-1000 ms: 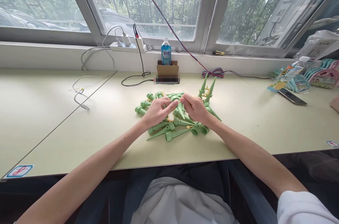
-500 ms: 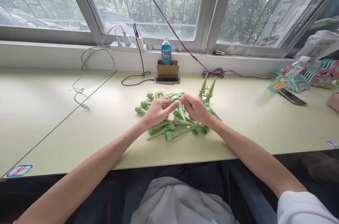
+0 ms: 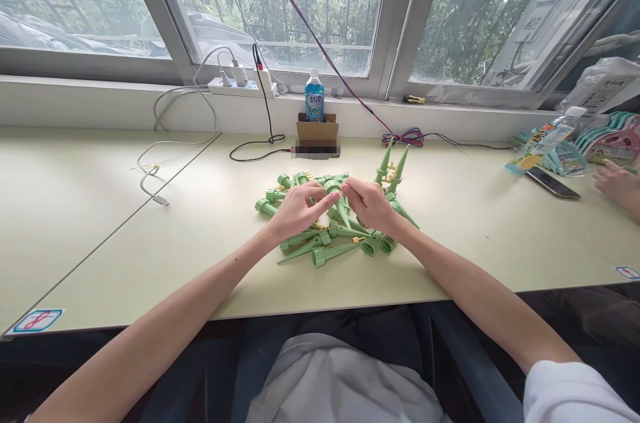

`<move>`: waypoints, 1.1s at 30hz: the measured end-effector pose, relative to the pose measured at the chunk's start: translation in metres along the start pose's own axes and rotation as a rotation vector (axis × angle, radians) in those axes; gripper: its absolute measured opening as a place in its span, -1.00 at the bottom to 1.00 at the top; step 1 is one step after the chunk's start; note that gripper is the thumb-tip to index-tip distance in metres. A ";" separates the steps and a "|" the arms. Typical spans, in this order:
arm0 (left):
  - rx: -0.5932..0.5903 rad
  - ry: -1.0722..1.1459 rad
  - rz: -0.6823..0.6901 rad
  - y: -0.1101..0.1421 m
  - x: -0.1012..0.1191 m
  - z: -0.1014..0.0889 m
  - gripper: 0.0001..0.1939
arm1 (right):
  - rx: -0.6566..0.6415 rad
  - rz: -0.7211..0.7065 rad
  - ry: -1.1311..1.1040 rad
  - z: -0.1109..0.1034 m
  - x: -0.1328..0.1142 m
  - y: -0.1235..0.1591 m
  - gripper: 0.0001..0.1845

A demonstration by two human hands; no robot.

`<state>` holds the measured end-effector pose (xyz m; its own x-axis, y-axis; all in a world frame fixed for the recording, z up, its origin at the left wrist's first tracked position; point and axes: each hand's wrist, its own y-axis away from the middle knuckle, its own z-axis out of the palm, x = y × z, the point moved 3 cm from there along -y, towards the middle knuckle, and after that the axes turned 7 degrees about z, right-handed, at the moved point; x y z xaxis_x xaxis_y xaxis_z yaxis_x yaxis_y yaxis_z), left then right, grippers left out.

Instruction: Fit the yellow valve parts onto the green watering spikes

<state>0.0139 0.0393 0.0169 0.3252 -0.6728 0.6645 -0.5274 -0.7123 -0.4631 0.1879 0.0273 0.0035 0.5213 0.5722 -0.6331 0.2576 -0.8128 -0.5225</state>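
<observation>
My left hand [image 3: 299,211] is closed, its thumb stretched along a green plastic plant watering spike [image 3: 341,211] whose tip points down. Right beside it, my right hand [image 3: 369,204] is closed with the fingertips pinched together; anything between them is hidden. Beneath both hands lies a loose pile of similar spikes, one of them a ribbed-cap spike [image 3: 334,254] at the near side. Small yellow valve pieces [image 3: 357,239] show among them. Two joined spikes [image 3: 399,172] stand points up behind my right hand.
A blue-liquid bottle [image 3: 315,98] stands in a small cardboard box [image 3: 317,128] by the sill. Cables [image 3: 407,137] run along the back. At right are a phone [image 3: 553,183], a drink bottle [image 3: 545,140], pink-and-teal hangers [image 3: 613,138] and another person's hand [image 3: 617,181].
Another person's hand has come further into view at the right edge, near the hangers. My own hands and the spikes look almost unmoved.
</observation>
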 end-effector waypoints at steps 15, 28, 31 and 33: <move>-0.004 0.003 -0.005 0.000 0.001 0.001 -0.46 | 0.000 -0.007 0.010 0.000 0.001 0.000 -0.53; -0.003 0.002 -0.003 0.000 0.001 0.001 -0.48 | -0.011 0.006 0.024 0.000 0.001 0.000 -0.53; -0.003 0.014 -0.001 0.000 0.000 0.001 -0.48 | -0.012 0.005 0.028 0.000 0.002 0.000 -0.53; -0.003 0.019 0.000 0.000 0.001 0.001 -0.48 | -0.013 0.007 0.031 0.000 0.002 0.001 -0.53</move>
<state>0.0148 0.0387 0.0168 0.3105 -0.6687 0.6756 -0.5299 -0.7118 -0.4611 0.1892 0.0279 0.0020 0.5477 0.5632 -0.6187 0.2645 -0.8181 -0.5107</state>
